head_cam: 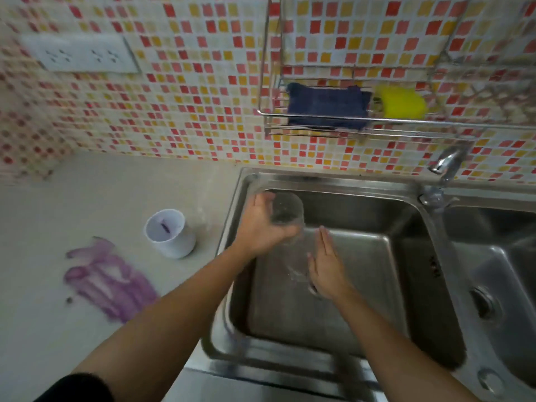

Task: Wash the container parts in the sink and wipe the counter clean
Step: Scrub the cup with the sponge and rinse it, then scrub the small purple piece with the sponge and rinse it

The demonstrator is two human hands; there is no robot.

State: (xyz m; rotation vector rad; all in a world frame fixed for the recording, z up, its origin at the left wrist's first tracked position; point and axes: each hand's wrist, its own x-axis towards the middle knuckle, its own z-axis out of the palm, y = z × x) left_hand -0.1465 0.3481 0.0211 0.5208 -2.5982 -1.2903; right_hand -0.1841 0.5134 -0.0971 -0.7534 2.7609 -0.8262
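My left hand grips a clear container part over the left basin of the steel sink, tilted on its side. My right hand is flat and open just to the right of it, fingers straight, holding nothing. A white cup with purple residue inside stands on the counter left of the sink. A purple smear is spread on the counter in front of the cup.
A tap at the back right runs water down between the two basins. A wire rack on the tiled wall holds a dark blue cloth and a yellow sponge. A wall socket sits upper left.
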